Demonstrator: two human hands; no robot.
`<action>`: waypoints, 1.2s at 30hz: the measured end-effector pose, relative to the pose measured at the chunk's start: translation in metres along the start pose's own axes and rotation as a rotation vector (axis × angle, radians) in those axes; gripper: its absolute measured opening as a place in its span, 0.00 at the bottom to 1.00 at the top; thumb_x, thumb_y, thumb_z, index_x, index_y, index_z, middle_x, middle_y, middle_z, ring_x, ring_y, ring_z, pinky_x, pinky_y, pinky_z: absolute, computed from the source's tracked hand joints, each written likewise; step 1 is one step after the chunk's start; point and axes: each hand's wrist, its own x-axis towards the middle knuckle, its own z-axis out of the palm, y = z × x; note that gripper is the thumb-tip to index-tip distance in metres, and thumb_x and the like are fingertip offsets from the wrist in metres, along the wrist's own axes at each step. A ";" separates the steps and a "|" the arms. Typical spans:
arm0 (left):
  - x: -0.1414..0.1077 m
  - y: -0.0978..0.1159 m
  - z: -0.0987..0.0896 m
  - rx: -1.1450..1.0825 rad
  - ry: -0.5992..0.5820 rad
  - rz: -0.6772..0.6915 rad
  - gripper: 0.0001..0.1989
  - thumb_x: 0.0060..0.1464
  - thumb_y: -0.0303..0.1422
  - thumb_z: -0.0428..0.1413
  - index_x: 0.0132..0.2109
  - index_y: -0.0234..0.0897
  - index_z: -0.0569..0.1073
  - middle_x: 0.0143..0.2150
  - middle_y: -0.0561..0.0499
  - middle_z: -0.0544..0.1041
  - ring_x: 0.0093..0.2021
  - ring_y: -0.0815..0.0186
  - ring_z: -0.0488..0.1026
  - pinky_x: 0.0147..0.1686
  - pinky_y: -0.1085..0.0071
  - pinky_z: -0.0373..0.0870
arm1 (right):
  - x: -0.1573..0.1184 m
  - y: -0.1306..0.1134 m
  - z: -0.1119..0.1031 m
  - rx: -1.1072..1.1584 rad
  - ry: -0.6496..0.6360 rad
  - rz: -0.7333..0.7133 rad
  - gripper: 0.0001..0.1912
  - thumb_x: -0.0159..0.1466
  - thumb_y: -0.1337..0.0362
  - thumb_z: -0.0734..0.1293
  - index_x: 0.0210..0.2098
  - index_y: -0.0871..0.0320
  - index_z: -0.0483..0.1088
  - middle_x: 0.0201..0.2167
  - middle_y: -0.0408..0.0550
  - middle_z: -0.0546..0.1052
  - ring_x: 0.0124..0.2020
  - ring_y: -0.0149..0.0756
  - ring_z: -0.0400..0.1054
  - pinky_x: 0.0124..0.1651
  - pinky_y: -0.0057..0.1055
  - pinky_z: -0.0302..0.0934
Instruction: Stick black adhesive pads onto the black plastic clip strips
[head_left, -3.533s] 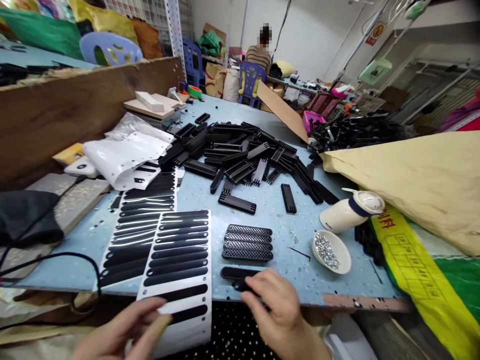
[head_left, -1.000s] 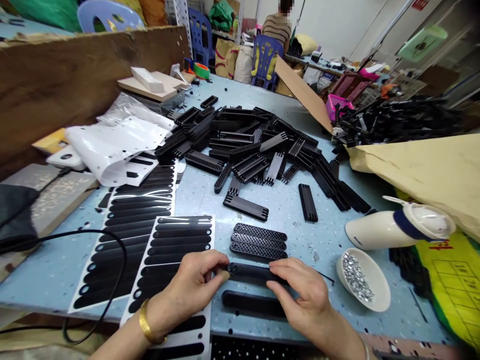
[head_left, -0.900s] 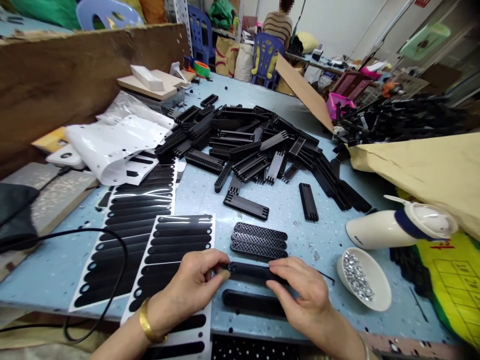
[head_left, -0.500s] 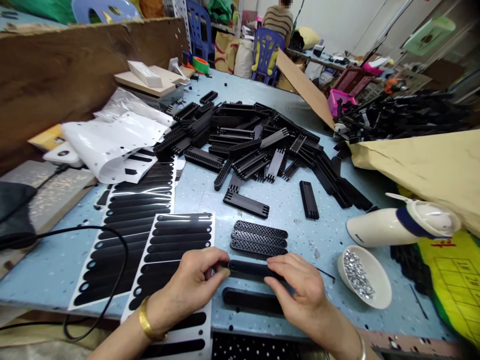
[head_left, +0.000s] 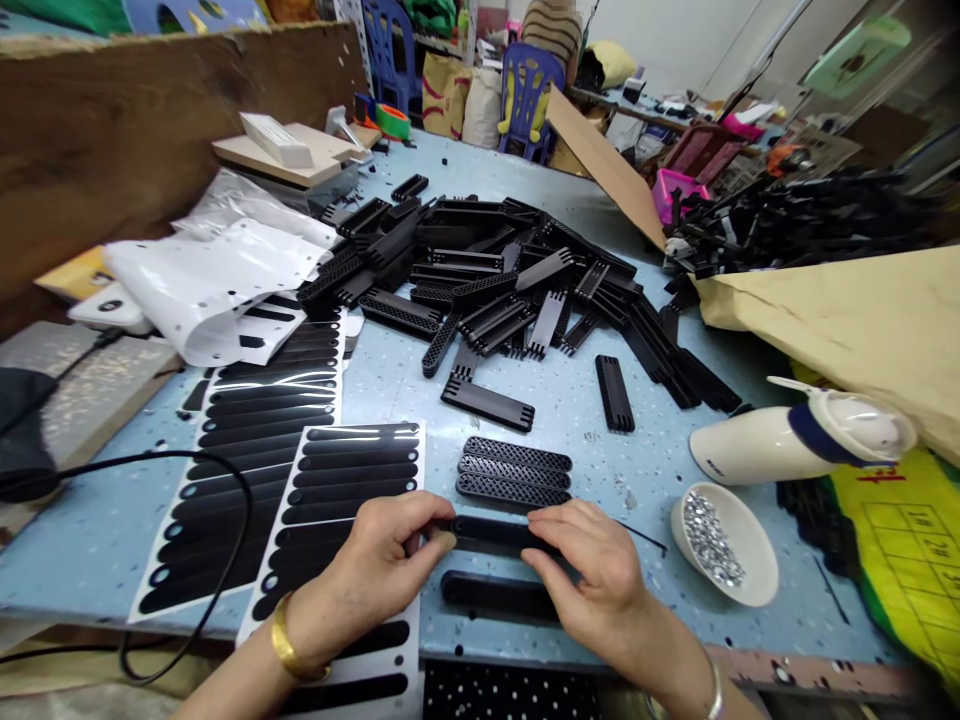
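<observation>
pinching a smooth black strip (head_left: 489, 533), the left hand (head_left: 390, 550) and right hand (head_left: 589, 560) have fingers closed on its ends. the left one, earlier low over the glossy sheet (head_left: 358, 470), now meets it. three meshed bars (head_left: 514, 473), formerly four, lie just beyond; a second strip (head_left: 495, 596) lies nearer the edge; speckled table (head_left: 645, 460) spreads rightward to the white bowl (head_left: 759, 560).

Blue chair (head_left: 531, 70) before a pale, probably white back wall (head_left: 686, 45).

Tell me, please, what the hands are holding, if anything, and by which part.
A black bar: the left hand pinches its left end; the right hand holds it toward its hidden right end.
</observation>
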 end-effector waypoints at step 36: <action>0.003 0.003 -0.002 -0.018 -0.026 0.038 0.06 0.55 0.28 0.54 0.36 0.36 0.76 0.27 0.54 0.77 0.26 0.70 0.71 0.27 0.75 0.66 | 0.001 -0.002 0.000 0.076 0.101 0.075 0.08 0.59 0.71 0.68 0.37 0.58 0.78 0.31 0.51 0.81 0.31 0.40 0.76 0.34 0.38 0.73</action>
